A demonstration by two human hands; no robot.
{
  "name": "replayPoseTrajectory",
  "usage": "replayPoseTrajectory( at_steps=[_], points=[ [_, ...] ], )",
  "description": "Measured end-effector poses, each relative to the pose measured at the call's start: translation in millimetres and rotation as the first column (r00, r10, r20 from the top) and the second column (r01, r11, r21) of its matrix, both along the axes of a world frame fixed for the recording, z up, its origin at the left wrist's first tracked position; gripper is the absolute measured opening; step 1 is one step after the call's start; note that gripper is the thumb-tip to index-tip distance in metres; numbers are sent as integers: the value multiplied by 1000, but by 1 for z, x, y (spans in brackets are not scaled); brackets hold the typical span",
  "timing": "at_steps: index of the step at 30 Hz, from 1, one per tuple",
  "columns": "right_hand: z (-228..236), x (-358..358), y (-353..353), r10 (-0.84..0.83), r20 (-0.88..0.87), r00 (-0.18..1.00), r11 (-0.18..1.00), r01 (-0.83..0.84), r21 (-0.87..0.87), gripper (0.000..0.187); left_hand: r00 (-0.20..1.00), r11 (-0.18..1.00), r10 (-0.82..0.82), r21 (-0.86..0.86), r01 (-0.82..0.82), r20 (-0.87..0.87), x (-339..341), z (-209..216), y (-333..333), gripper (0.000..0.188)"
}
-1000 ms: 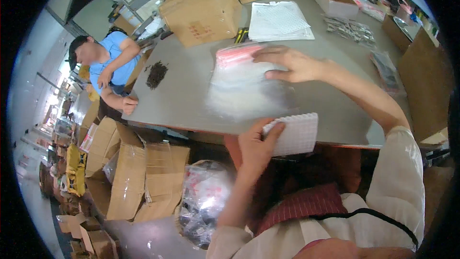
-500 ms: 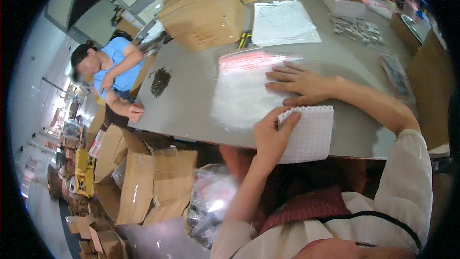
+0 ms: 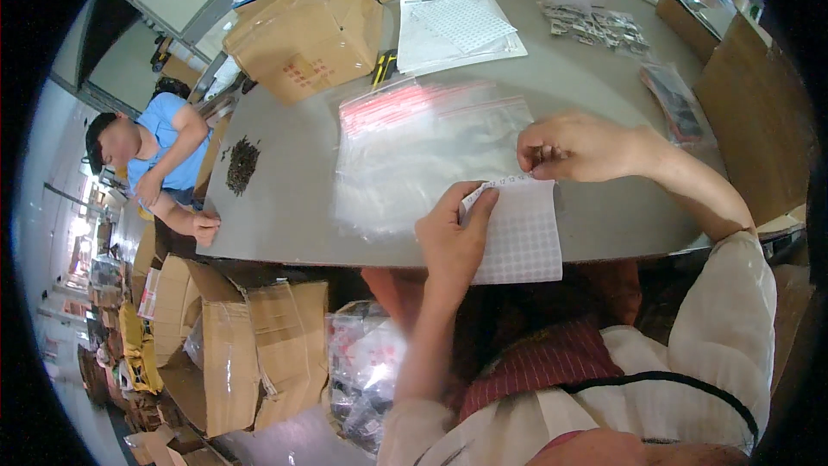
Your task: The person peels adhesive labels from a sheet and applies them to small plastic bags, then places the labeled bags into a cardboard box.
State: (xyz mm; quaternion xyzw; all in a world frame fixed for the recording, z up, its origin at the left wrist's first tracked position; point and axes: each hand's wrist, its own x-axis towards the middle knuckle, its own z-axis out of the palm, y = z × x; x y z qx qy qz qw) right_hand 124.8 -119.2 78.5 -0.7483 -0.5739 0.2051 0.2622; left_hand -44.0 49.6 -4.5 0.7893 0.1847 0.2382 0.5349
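A white sheet with rows of small round stickers (image 3: 522, 242) lies over the near table edge, its upper edge bent. My left hand (image 3: 454, 233) grips it at the upper left corner, thumb on top. Close to its upper right corner, my right hand (image 3: 591, 149) is closed, thumb and fingertips pinched together. What is between those fingertips, if anything, is too small to make out. Beyond both hands lies a stack of clear zip bags (image 3: 401, 168) with red strips along the far edge.
A pile of small dark pieces (image 3: 242, 166) lies on the left, near a person in blue (image 3: 177, 142). Behind the bags are a cardboard box (image 3: 306, 30) and white papers (image 3: 457, 30). Small packets (image 3: 595, 26) and a cardboard flap (image 3: 750, 112) are on the right.
My right hand has lifted off the bags, drawn back to the sheet's upper corner and closed its fingers. My left hand still holds the sheet. The view has shifted.
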Motion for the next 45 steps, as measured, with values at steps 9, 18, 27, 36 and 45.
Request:
replayPoseTrajectory(
  at_steps=[9, 18, 27, 36, 45],
  points=[
    [-9, -9, 8, 17, 166, 986, 999, -25, 44, 12, 1000, 993, -12, 117, 10, 16, -7, -5, 2, 31],
    [-16, -22, 6, -141, 23, 990, 987, 139, 80, 15, 995, 993, -80, 95, 75, 55, -8, -4, 3, 23],
    [-21, -26, 4, -161, 70, 985, 966, 143, 214, 17, 990, 990, -118, 84, 111, 74, -2, -9, 4, 23],
    [-26, -19, 6, -143, 24, 989, 976, 137, 171, 18, 989, 991, -127, 51, 124, 73, -7, -5, 4, 22],
    [-28, -21, 8, -135, 24, 991, 975, 128, 184, 20, 993, 994, -97, 63, 93, 63, -8, -7, 4, 20]
  ],
)
